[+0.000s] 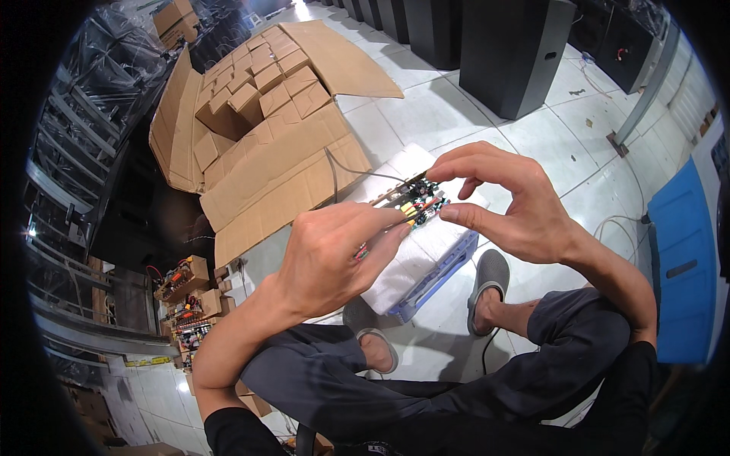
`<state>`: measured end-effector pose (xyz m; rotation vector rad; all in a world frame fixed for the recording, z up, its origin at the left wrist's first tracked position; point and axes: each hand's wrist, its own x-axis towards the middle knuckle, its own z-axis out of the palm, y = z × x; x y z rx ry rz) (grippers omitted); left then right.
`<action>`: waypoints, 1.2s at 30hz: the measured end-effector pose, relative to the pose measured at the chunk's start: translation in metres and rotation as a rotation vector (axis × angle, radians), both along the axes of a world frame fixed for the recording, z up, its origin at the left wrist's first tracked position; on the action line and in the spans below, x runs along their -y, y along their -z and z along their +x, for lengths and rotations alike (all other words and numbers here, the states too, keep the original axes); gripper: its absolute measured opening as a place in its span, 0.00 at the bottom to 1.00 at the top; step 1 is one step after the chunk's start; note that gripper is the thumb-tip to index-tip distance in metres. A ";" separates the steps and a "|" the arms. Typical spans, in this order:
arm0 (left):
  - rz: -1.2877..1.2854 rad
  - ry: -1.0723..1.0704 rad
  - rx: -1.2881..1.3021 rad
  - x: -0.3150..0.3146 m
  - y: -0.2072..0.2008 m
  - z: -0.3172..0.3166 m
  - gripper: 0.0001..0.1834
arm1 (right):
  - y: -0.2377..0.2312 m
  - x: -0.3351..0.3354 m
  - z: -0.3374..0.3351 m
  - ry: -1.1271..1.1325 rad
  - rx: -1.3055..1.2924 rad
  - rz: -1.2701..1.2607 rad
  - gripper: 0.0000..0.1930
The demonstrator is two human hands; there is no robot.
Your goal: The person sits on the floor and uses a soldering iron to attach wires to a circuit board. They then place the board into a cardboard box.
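A small circuit board, crowded with yellow, black and green parts, is held up in front of me over a white padded top. My left hand pinches its left end between thumb and fingers, hiding that part. At the right end, my right hand spans the board, index finger by the far edge and thumb by the near edge. A dark cable runs to the board from the far left.
Under the white top is a blue crate. An open carton full of small brown boxes lies beyond it. Several circuit boards are piled on the left. Black cabinets stand far right, a blue panel near right.
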<state>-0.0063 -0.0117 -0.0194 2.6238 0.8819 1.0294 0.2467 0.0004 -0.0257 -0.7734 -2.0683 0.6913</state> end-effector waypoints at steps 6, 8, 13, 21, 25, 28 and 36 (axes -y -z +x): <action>0.023 0.046 0.034 -0.001 0.005 0.002 0.08 | -0.002 0.003 -0.004 -0.005 0.117 0.219 0.20; 0.043 0.064 0.036 -0.002 0.006 0.004 0.08 | -0.003 0.004 -0.006 0.024 0.208 0.359 0.21; 0.049 0.055 -0.004 0.001 0.004 0.004 0.08 | 0.005 0.003 -0.015 0.034 0.245 0.519 0.17; 0.037 0.023 0.001 0.000 0.004 0.003 0.10 | 0.000 0.004 -0.010 0.070 0.264 0.459 0.14; 0.042 0.030 0.000 0.000 0.004 0.003 0.10 | 0.000 0.009 -0.012 0.072 0.282 0.365 0.15; 0.055 0.041 0.008 -0.001 0.006 0.003 0.09 | 0.000 0.010 -0.015 0.074 0.286 0.360 0.16; 0.034 0.044 -0.042 0.000 0.004 0.004 0.09 | 0.001 0.007 -0.010 0.067 0.378 0.466 0.13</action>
